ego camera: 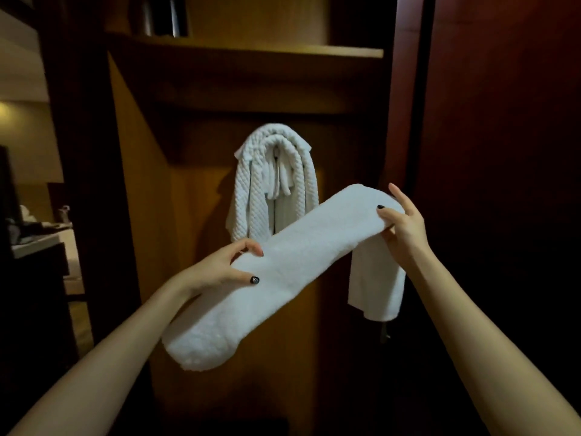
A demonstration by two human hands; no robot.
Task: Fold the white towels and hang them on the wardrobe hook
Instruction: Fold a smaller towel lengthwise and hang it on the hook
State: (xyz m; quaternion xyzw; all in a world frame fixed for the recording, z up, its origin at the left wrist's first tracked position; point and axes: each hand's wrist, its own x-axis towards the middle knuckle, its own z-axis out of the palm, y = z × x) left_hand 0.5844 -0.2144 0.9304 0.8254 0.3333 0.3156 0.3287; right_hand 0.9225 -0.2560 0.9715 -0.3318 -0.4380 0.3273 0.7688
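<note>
The folded towel (283, 278) I hold is plush matt cloth; the hanging towel (248, 190) coarse-ribbed; wardrobe panel (141, 184) smooth satin wood

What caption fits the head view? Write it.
Left hand and right hand hold a folded towel before hung towels in the wardrobe.

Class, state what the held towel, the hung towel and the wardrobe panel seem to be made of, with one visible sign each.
Held towel: probably cotton terry, matte; fuzzy surface.
Hung towel: thicker textured cloth, likely cotton; raised diagonal ribbing.
Wardrobe panel: wood or veneer, smooth satin finish; faint grain.
</note>
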